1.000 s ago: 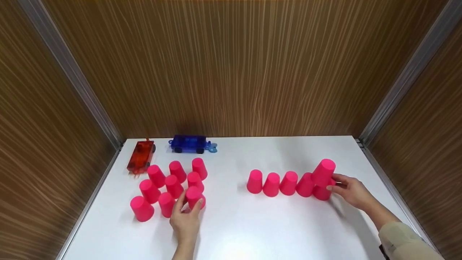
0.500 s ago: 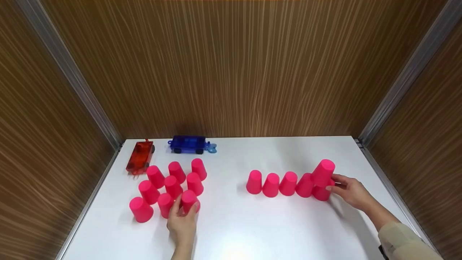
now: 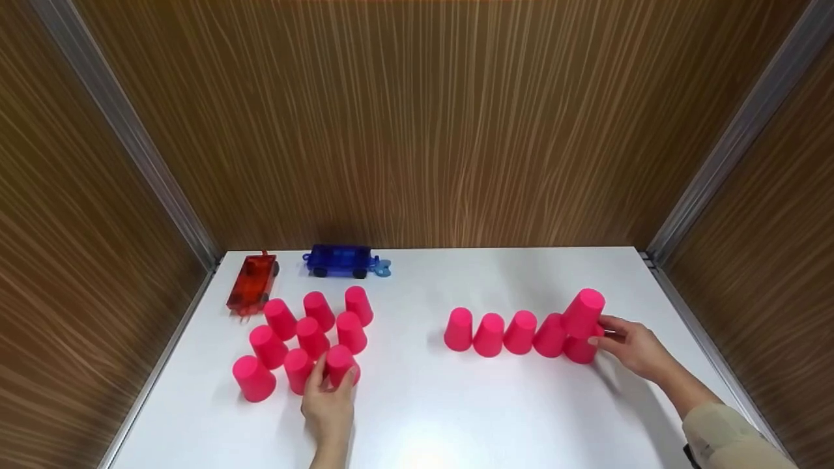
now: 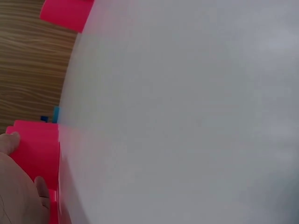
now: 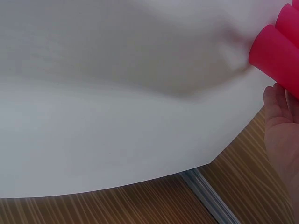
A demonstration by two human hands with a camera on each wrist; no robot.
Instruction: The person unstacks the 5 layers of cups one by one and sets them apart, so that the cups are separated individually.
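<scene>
In the head view my left hand [image 3: 328, 404] holds a pink cup [image 3: 342, 363] between thumb and fingers, at the near right corner of a block of upside-down cups. The left wrist view shows the thumb and fingers along that cup's side [image 4: 35, 154]. My right hand [image 3: 635, 348] grips with thumb and fingertips at the right end of a row of cups. There a raised pink cup [image 3: 584, 311] overlaps the last two, its wide end low. In the right wrist view the fingers [image 5: 279, 100] lie against a pink cup [image 5: 275, 58]; the cup's far side is cut off.
Several pink cups [image 3: 313, 335] stand close together at the left. More form a row [image 3: 488, 335] right of centre. A red toy wagon [image 3: 254, 283] and a blue one [image 3: 340, 260] sit at the back left. Wood-grain panels [image 3: 423, 130] enclose the white table [image 3: 456, 417].
My left hand has come slightly left and nearer me, with its cup lower and leftward beside the block. The right hand and raised cup have stayed put.
</scene>
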